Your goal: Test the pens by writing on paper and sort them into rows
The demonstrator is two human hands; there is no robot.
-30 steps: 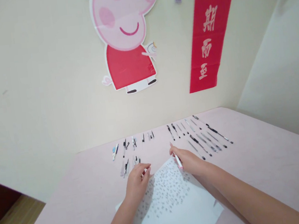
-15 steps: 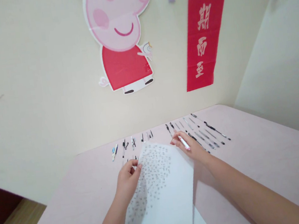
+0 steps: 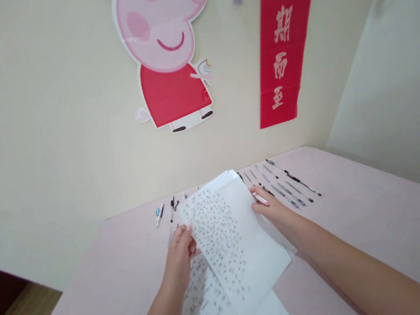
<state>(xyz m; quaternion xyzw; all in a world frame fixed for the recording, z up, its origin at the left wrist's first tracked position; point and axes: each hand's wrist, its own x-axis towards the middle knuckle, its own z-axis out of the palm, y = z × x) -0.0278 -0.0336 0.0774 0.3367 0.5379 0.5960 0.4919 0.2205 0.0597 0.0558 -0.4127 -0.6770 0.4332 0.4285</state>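
Raised and tilted above the table are several white sheets of paper (image 3: 219, 237), the front one covered on its left with small dark handwriting. My left hand (image 3: 181, 252) pinches their left edge. At the right edge my right hand (image 3: 272, 208) grips the same sheets, with a white and pink pen (image 3: 260, 199) also tucked in its fingers. Beneath them another handwritten sheet (image 3: 212, 314) lies on the table, partly covered by the raised ones.
On the pink tabletop (image 3: 373, 225), black and clear pens (image 3: 290, 194) lie in rows at the right. More pens (image 3: 159, 215) and pen parts lie at the left, some hidden by the paper. Behind stands a wall with a pig cutout (image 3: 176, 93) and a red banner (image 3: 281, 48).
The sheets have been lifted and turned, uncovering the written sheet underneath. My right hand has moved slightly down and taken hold of their right edge.
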